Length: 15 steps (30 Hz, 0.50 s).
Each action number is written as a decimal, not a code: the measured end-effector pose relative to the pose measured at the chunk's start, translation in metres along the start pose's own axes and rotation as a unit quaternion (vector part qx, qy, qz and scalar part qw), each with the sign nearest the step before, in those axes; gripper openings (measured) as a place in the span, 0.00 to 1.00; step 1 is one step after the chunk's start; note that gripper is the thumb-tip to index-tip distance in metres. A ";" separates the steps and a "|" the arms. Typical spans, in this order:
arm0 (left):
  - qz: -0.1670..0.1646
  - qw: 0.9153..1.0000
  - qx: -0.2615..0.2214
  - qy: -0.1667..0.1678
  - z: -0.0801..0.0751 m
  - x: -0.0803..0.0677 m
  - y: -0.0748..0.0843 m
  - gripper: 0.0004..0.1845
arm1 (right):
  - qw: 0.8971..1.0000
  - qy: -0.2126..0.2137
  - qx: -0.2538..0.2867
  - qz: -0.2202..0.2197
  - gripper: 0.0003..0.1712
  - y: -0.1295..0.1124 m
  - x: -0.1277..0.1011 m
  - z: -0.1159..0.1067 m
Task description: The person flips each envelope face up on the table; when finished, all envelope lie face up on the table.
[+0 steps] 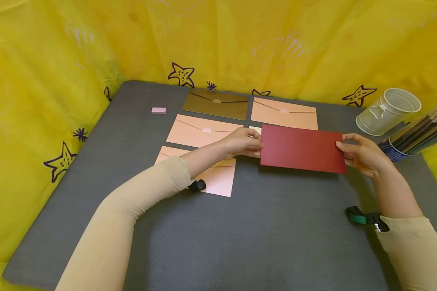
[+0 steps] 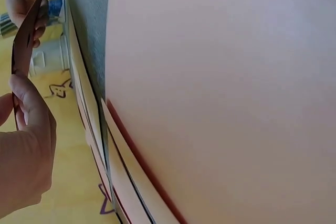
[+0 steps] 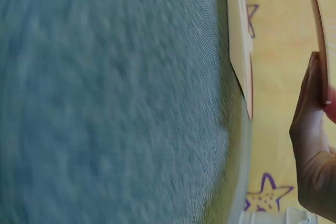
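Observation:
A dark red envelope [image 1: 302, 148], its plain side up, is held above the table between both hands. My left hand [image 1: 243, 142] pinches its left edge between thumb and fingers. At the opposite edge my right hand [image 1: 364, 155] grips it, thumb on top. In the left wrist view the red envelope [image 2: 23, 40] appears nearly edge-on, slightly bowed. Under and behind it, a cream-coloured piece [image 1: 255, 129] peeks out, mostly hidden. Pink envelopes lie flat nearby: one at the back right [image 1: 284, 114], one in the middle row [image 1: 200, 131], and one in front [image 1: 218, 182], partly covered by the left arm.
A brown-gold envelope [image 1: 216, 104] lies at the back. Left of it sits a small pink block [image 1: 158, 110]. At the right stand a white metal cup [image 1: 382, 115] and a blue holder [image 1: 393, 150] full of pencils. Yellow patterned cloth [image 1: 225, 44] hangs behind the grey table [image 1: 218, 242].

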<state>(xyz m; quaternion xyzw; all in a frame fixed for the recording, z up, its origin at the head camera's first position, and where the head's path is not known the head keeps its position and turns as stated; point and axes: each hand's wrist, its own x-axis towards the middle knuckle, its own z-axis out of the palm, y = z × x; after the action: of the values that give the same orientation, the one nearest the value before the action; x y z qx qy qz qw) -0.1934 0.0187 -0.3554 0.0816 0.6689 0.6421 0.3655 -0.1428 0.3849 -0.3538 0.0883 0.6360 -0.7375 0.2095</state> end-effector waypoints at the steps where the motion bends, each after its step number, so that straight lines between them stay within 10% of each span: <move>1: -0.003 1.000 -0.001 0.002 -0.004 0.000 0.000 0.03 | 1.000 0.000 -0.004 0.003 0.11 0.000 0.001 0.003; 15: -0.005 1.000 -0.004 0.025 -0.042 -0.004 -0.004 0.03 | 0.997 -0.041 -0.058 0.012 0.16 -0.004 0.001 0.014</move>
<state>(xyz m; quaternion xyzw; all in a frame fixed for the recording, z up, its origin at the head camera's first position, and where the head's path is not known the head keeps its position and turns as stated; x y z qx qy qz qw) -0.2139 -0.0181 -0.3607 0.0607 0.6755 0.6448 0.3524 -0.1436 0.3715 -0.3479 0.0530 0.6677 -0.6996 0.2487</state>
